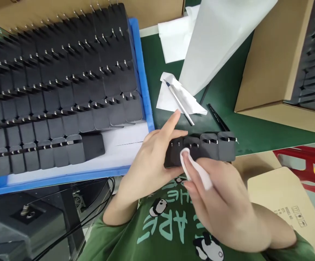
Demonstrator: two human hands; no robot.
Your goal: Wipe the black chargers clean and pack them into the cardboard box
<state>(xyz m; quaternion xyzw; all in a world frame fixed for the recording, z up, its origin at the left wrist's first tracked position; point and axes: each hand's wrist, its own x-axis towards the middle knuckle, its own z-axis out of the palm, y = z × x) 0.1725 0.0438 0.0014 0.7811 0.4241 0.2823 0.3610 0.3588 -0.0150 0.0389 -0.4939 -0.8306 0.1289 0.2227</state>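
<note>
Toward nine o'clock, the left edge cuts off the blue tray [143, 83] and its rows of black adapters [73, 98]. The white sheet [222, 36], at one o'clock, runs out of the top, and the open carton [271, 58], at two, leaves on the right. Your right hand [225, 199], at four, is blurred and hides part of the white cloth [202, 175] and shirt lettering [171, 228]; your left hand [149, 163], at six, covers part of the short adapter row [226, 148]. The black pen's [215, 115] print, at three, is too small to read.
</note>
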